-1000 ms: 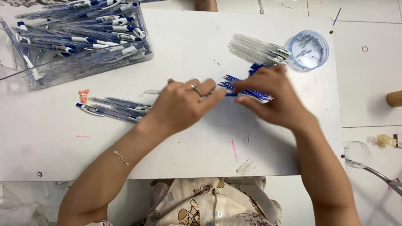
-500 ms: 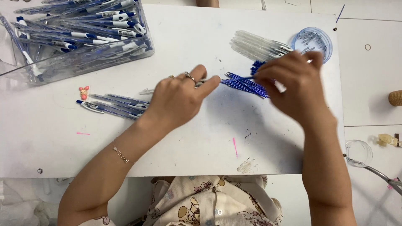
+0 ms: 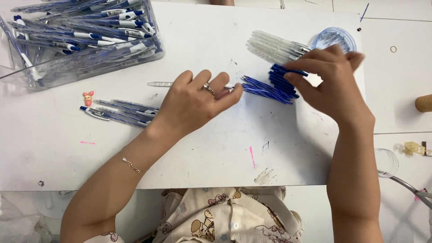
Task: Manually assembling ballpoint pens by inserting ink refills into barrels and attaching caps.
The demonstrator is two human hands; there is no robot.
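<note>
— What is sitting nearest the person?

— The white worktop (image 3: 202, 153) is lying just beyond a patterned shirt (image 3: 225, 216), carrying pink marks and scuffs. Farther in, the left hand (image 3: 195, 101) is lying palm down with its fingers spread, pinning a thin refill near the fingertips; a clear pen barrel (image 3: 159, 84) is poking out from behind it.

— And the right hand?

— The right hand (image 3: 330, 81) is pinching a blue pen part (image 3: 288, 69) at the top of a pile of blue pen parts (image 3: 270, 87), which is lying between both hands.

— What is lying off to the left?

— A small row of finished blue pens (image 3: 121, 111) is lying beside a tiny pink figure (image 3: 88, 97).

— And at the far edge?

— Clear barrels (image 3: 274, 47) are lying heaped beside a round clear tub (image 3: 335, 39), and a clear box (image 3: 85, 63) of assembled pens is sitting in the far left corner.
</note>
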